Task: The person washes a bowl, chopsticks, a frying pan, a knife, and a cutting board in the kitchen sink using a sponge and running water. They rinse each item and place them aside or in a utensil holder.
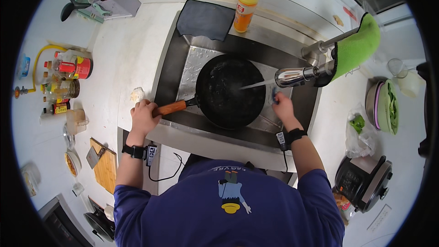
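Note:
My left hand (145, 115) grips the wooden handle (171, 108) of a black frying pan (229, 92). The pan lies over the stainless steel sink (199, 55), and its inner face is wet. From the chrome faucet head (289, 77) a stream of water (257, 84) runs into it. Just right of the pan's rim is my right hand (284, 106), its fingers closed around a small dark-blue thing (274, 95), too blurred to name. A green cloth (358, 48) is draped over the faucet.
A grey cloth (205, 19) hangs over the sink's back edge beside a yellow-capped detergent bottle (245, 8). On the left counter are a crumpled white lump (137, 94), a cutting board (104, 168) with a cleaver (93, 157), and several bottles. A rice cooker (363, 181) stands right.

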A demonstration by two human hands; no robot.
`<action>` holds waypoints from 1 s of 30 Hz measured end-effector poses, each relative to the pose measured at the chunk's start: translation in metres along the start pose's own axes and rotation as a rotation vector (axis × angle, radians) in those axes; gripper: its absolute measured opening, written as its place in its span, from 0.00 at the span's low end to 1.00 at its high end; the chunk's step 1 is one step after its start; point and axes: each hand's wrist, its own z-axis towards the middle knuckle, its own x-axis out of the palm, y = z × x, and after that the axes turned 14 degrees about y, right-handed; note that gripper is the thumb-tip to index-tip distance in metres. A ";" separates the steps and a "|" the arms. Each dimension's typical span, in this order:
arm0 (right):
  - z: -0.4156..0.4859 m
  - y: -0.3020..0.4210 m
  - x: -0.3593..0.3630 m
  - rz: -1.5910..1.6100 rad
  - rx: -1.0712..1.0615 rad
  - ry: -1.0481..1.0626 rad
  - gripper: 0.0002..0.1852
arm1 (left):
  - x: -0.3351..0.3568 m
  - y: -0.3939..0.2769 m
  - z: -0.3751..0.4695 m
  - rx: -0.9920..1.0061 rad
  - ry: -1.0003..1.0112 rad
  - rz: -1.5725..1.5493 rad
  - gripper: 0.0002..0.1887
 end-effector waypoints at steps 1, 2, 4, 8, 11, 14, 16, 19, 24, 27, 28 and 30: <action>-0.003 0.015 0.011 0.094 -0.036 0.019 0.13 | 0.000 0.003 -0.001 0.007 0.046 -0.100 0.18; -0.006 0.029 0.023 0.124 -0.067 0.083 0.14 | 0.002 0.006 0.001 0.027 0.060 -0.188 0.19; -0.010 0.057 0.055 0.176 -0.135 0.229 0.17 | 0.010 0.011 0.002 0.062 0.044 -0.255 0.20; -0.013 0.105 0.119 0.124 -0.279 0.700 0.26 | 0.024 0.016 0.002 0.119 -0.040 -0.215 0.22; -0.013 0.116 0.140 0.215 -0.259 0.878 0.28 | 0.026 0.017 0.001 0.134 -0.054 -0.211 0.22; -0.010 0.099 0.131 0.106 -0.331 0.938 0.27 | 0.024 0.016 0.002 0.130 -0.050 -0.217 0.22; 0.000 0.078 0.114 -0.143 -0.172 1.077 0.26 | 0.022 0.015 0.002 0.128 -0.046 -0.213 0.22; 0.006 0.039 0.084 -0.654 -0.275 0.795 0.23 | 0.023 0.015 0.003 0.110 -0.035 -0.200 0.22; 0.033 -0.009 0.046 -0.448 -0.141 0.481 0.13 | 0.025 0.017 0.004 0.107 -0.039 -0.204 0.22; 0.034 -0.034 0.029 -0.286 -0.079 0.460 0.11 | 0.026 0.017 0.005 0.123 -0.061 -0.209 0.22; 0.033 -0.041 0.024 -0.255 -0.018 0.481 0.11 | 0.027 0.016 0.006 0.117 -0.062 -0.206 0.22; 0.024 -0.051 0.021 -0.386 0.086 0.728 0.11 | 0.027 0.016 0.006 0.108 -0.061 -0.200 0.22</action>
